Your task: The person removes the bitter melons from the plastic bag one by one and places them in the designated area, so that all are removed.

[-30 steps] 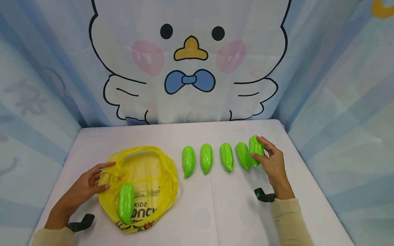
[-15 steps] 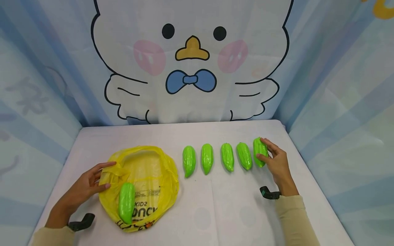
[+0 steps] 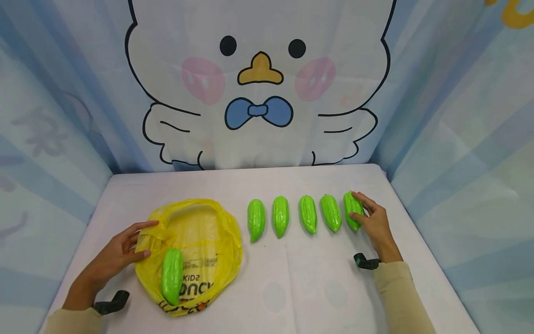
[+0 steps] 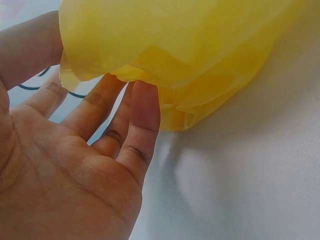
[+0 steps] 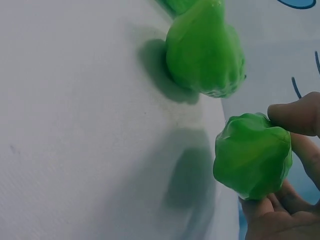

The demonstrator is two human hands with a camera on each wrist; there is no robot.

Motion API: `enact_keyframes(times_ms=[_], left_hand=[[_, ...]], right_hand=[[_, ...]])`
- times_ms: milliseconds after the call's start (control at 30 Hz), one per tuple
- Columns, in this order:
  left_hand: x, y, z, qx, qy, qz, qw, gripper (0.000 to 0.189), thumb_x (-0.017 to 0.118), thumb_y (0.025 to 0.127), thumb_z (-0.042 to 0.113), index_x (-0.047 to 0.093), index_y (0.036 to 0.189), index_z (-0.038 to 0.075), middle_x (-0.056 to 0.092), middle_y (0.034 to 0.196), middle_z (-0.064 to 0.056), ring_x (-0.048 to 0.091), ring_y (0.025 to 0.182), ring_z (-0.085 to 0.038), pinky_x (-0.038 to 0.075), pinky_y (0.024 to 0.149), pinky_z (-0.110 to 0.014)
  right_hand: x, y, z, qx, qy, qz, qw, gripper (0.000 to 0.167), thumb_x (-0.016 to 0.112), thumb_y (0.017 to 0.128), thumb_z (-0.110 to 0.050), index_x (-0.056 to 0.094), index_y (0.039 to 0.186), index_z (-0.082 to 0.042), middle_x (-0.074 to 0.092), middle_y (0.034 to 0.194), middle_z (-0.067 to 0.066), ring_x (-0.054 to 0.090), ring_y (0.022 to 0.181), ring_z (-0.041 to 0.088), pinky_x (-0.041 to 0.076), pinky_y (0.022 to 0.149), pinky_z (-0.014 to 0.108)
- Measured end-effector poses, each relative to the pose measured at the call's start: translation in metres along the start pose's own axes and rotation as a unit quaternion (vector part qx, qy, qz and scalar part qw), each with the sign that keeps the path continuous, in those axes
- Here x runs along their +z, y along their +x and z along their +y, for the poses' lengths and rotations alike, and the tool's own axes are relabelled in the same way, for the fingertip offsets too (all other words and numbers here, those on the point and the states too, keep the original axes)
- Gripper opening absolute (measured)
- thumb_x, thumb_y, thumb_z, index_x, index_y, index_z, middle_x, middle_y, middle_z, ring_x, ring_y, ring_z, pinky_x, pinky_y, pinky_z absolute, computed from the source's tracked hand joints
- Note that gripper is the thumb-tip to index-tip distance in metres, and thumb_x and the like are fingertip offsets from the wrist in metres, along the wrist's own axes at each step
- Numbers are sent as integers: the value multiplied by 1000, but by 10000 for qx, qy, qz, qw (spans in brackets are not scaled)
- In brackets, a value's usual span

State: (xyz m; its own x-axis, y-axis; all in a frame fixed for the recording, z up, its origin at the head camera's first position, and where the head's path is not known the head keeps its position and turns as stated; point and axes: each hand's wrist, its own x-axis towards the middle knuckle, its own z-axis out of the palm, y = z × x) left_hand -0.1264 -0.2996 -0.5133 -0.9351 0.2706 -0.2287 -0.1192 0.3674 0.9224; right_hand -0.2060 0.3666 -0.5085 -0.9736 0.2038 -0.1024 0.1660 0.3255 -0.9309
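On the left of the head view, my left hand point(image 3: 118, 249) holds the side of a yellow plastic bag point(image 3: 228, 260), thumb and fingers spread along its edge. The left wrist view shows the bag's film point(image 4: 165, 42) covering the fingertips. A bright green, ridged toy bitter melon point(image 3: 172, 277) lies at the bag's near left. On the right, my right hand point(image 3: 375, 225) grips another toy bitter melon point(image 3: 352, 209) between thumb and fingers, at the right end of a row. In the right wrist view this melon point(image 5: 252, 155) appears end-on, with its shadow on the cloth.
Several more green melons stand in the row, among them one beside the held melon point(image 3: 331, 212) and one at the row's left end point(image 3: 256, 220). A white cloth covers the table point(image 3: 288, 287). Printed curtains point(image 3: 258, 144) close off the back and both sides.
My right hand has moved right with its melon, away from the neighbouring one, then slightly nearer to me. A gap now shows between those two melons. The left hand and bag stay put.
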Motion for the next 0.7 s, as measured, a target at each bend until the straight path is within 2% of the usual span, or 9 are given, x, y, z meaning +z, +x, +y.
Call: enact_keyframes(times_ms=[567, 700], left_hand=[[2, -1, 2, 58, -82, -40, 9999, 67, 67, 106, 17, 35, 165, 14, 22, 171, -28, 62, 113, 6, 60, 89, -21], [2, 0, 2, 25, 36, 13, 10000, 68, 68, 105, 19, 36, 165, 15, 21, 172, -27, 60, 113, 8, 58, 90, -19]], right_hand=[[0, 10, 17, -199, -389, -155, 9989, 72, 73, 93, 9, 52, 158, -12, 29, 175, 9, 24, 164, 35, 22, 132, 53], [1, 11, 17, -233, -470, -139, 9985, 72, 73, 93, 8, 52, 158, -12, 30, 175, 9, 23, 164, 35, 21, 132, 53]])
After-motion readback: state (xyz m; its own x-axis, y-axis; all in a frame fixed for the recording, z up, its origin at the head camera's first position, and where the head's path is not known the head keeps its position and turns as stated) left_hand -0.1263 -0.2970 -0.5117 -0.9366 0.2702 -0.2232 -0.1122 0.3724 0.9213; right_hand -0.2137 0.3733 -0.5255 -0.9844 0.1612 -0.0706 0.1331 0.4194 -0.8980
